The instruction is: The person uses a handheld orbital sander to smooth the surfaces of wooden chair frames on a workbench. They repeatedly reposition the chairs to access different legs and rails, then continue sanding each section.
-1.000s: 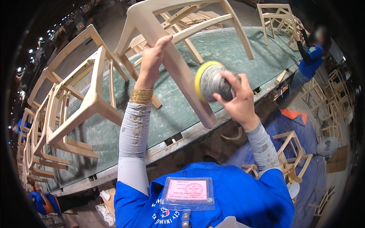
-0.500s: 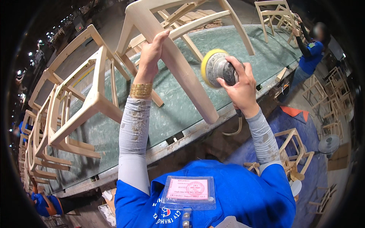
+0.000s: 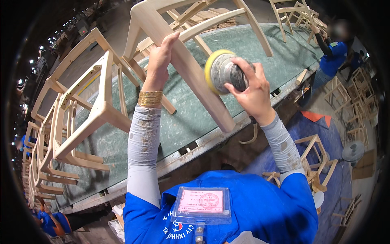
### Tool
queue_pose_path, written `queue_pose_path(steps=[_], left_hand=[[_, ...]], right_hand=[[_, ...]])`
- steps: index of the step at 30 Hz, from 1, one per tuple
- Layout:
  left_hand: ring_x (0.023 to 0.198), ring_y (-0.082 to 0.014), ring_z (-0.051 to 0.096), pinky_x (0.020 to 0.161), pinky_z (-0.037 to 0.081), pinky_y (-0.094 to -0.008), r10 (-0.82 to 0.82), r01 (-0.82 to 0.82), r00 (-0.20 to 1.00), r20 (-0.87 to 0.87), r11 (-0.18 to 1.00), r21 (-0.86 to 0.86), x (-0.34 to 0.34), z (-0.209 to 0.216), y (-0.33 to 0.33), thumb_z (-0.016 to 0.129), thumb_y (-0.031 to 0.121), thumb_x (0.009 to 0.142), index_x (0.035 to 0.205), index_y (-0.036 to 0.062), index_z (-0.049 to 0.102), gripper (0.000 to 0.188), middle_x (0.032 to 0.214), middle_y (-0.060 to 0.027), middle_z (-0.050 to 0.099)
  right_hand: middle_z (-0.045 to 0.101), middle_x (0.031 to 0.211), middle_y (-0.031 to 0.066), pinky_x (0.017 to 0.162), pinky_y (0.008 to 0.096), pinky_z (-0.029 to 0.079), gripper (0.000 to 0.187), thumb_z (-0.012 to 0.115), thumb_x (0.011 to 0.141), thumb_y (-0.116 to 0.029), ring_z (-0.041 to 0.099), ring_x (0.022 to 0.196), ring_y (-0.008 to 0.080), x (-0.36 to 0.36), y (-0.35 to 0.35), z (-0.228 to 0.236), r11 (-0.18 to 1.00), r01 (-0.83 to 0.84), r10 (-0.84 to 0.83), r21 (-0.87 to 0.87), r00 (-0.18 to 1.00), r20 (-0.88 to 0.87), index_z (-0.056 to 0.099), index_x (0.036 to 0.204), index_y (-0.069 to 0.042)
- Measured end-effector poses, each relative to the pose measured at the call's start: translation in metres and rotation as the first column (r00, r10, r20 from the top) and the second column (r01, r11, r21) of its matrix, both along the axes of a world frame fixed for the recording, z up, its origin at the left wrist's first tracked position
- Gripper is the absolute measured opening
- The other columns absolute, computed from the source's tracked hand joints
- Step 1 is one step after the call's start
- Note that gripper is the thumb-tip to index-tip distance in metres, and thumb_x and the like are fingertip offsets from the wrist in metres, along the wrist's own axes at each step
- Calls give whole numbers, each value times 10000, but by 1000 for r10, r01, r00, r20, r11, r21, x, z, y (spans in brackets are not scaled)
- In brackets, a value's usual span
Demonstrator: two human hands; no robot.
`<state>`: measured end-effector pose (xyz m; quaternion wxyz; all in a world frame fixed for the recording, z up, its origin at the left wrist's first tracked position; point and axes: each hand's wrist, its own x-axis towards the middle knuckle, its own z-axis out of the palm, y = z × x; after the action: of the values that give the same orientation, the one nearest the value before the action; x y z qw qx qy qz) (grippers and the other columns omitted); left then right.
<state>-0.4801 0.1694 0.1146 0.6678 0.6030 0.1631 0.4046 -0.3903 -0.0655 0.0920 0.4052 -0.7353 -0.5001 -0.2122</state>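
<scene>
A pale, unpainted wooden chair frame (image 3: 199, 87) lies tilted on the green-topped workbench (image 3: 162, 138), one thick leg slanting toward me. My left hand (image 3: 161, 59) is wrapped round that leg near its upper end. In my right hand (image 3: 254, 91) is a round orbital sander (image 3: 233, 75), gripped from above. Its yellow-edged pad (image 3: 209, 71) faces the leg's right side, at or very near the wood; whether it touches I cannot tell. A hose (image 3: 252, 134) trails below my right wrist.
More chair frames (image 3: 81, 134) stand in a row along the bench to my left. At the far right, a co-worker in blue (image 3: 334, 57) handles another chair frame (image 3: 290, 14). Chair parts (image 3: 315, 156) and a fan (image 3: 352, 151) stand on the floor at right.
My right hand has brought the sander left, closer to the chair leg. My left hand keeps its hold, and the chair has barely shifted.
</scene>
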Motion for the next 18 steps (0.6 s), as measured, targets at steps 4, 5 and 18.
queue_pose_path(steps=[4,5,18], left_hand=[[893,-126,539,790,425,-268,13,-13,1000,11,1000,1,1,1,-1,687,357,802,1002,28,637,388,953,-32,597],[889,-124,538,788,424,-267,17,-17,1000,23,1000,-1,2,2,-4,688,357,802,999,30,637,386,951,-30,598],[849,-118,547,760,436,-267,-7,6,999,34,999,33,0,5,-1,689,354,808,991,27,648,377,929,-27,601]], right_hand=[[508,1009,148,661,409,508,647,793,639,-153,597,765,331,-3,-3,-2,999,-37,37,7,999,2,535,1227,-233],[491,1005,161,618,416,516,653,792,642,-168,606,713,339,-4,-3,-4,998,-61,61,8,998,6,532,1235,-253],[477,1013,188,640,425,531,627,784,634,-181,607,750,379,-48,-55,-39,985,-66,51,-159,994,-92,547,1209,-262]])
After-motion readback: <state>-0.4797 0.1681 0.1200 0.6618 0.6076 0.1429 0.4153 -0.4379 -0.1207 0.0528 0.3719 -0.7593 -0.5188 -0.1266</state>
